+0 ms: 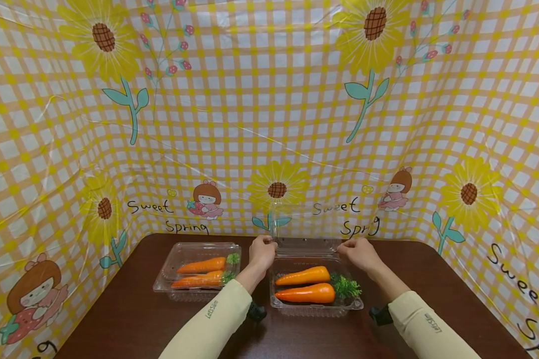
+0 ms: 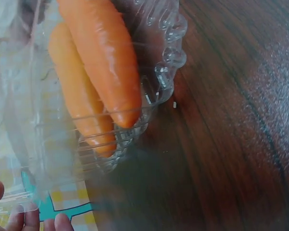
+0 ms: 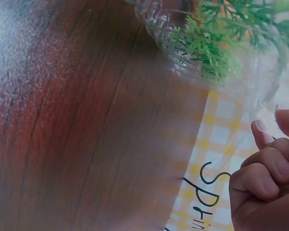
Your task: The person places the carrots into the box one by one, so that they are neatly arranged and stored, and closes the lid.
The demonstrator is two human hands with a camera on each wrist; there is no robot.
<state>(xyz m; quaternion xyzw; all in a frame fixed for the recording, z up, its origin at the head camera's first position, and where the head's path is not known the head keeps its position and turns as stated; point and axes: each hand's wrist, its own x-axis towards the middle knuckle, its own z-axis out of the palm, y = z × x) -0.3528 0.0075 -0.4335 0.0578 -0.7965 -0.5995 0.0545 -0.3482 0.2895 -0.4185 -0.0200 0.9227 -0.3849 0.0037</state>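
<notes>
A clear plastic clamshell container [image 1: 316,310] stands on the table with its lid [image 1: 303,244] raised at the back. Inside lie two orange carrots [image 1: 305,293] with green leafy tops [image 1: 347,286] toward the right. My left hand [image 1: 262,253] pinches the left edge of the lid; its thumb and fingertips show around clear plastic at the lower left of the left wrist view. At the lid's right edge my right hand [image 1: 360,253] pinches the plastic between thumb and index finger, its other fingers curled in the right wrist view.
To the left sits a second clear clamshell container [image 1: 166,284], its lid down, holding carrots [image 1: 202,265] with green tops. The dark brown wooden table [image 1: 117,309] meets a yellow checked cloth [image 1: 233,144] at the back and sides.
</notes>
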